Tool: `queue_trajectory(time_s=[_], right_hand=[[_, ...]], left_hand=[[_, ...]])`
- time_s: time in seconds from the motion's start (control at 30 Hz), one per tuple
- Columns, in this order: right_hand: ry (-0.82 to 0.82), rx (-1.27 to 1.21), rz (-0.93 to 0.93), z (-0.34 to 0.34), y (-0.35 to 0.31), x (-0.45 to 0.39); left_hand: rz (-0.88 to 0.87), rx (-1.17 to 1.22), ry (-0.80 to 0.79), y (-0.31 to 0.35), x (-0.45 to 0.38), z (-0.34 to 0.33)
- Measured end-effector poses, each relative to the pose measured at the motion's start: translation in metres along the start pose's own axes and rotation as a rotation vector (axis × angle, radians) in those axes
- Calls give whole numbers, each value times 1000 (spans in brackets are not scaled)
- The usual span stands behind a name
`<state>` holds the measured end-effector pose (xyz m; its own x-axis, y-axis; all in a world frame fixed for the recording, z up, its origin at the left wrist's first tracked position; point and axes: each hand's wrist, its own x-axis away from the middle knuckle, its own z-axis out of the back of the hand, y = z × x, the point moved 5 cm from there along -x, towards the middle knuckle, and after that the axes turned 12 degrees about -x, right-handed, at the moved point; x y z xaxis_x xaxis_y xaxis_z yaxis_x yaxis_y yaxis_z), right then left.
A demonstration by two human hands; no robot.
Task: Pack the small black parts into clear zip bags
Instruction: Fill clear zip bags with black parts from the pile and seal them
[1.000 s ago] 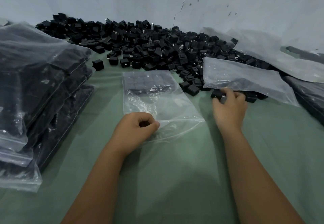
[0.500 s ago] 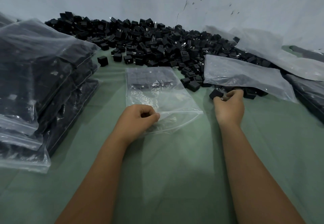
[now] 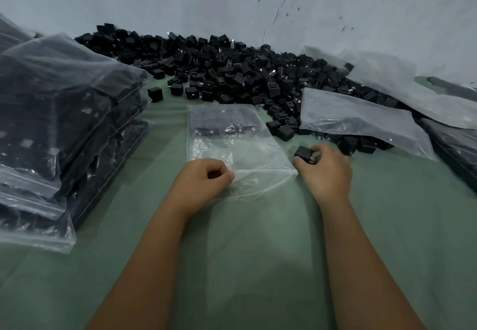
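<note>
both hands work at the mouth of one clear zip bag (image 3: 233,138) in the head view, the only view. left hand (image 3: 204,181) has its fingers curled and pinches the near left edge of the bag mouth, pressing it to the green bench (image 3: 258,252). right hand (image 3: 324,168) is clamped on one small black part (image 3: 304,152), held just beside the right corner of the bag mouth and not yet inside. some black parts already lie in the far end of this bag.

the mouth looks only a little open, because one edge alone is held. i think the part can catch on the zip strip or push the thin film flat, and then it slides onto the bench beside the bag. if the left pinch holds both layers together, the opening closes and the part cannot enter. the film is slippery, so the bag can also move away under a push.

the loose pile of parts (image 3: 232,71) lies against the wall behind the bag, and the nearest parts are close to the bag's right side. a stack of filled bags (image 3: 64,128) stands at the left, and more bags (image 3: 361,120) lie at the right.
</note>
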<state>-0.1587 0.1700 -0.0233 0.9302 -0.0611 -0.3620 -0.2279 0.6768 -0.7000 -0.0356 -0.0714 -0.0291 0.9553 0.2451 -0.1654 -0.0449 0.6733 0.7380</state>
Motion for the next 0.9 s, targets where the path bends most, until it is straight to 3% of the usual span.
queue_trajectory(time_s=[0.1, 0.2, 0.27, 0.33, 0.43, 0.53, 0.67, 0.8, 0.9], right_hand=[[26, -64, -29, 0, 0, 0], [209, -379, -57, 13, -11, 6], [351, -519, 114, 22, -37, 19], [378, -554, 376, 20, -75, 42], [115, -575, 616, -9, -122, 84], [-152, -568, 637, -33, -138, 106], [-174, -455, 536, -34, -124, 98], [-165, -64, 592, -42, -120, 97], [-261, 129, 556, -55, -123, 92]], left_hand=[[-4, 9, -11, 1, 0, 0], [4, -8, 0, 2, 0, 0], [14, -55, 18, 3, -1, 0], [17, -69, 14, 4, -2, -1], [14, 109, 7, 5, 0, 0], [-2, 213, 70, 6, 4, 7], [-34, 168, 195, 5, 6, 13], [-50, 249, 334, 8, 9, 19], [-173, 331, 294, 20, 13, 23]])
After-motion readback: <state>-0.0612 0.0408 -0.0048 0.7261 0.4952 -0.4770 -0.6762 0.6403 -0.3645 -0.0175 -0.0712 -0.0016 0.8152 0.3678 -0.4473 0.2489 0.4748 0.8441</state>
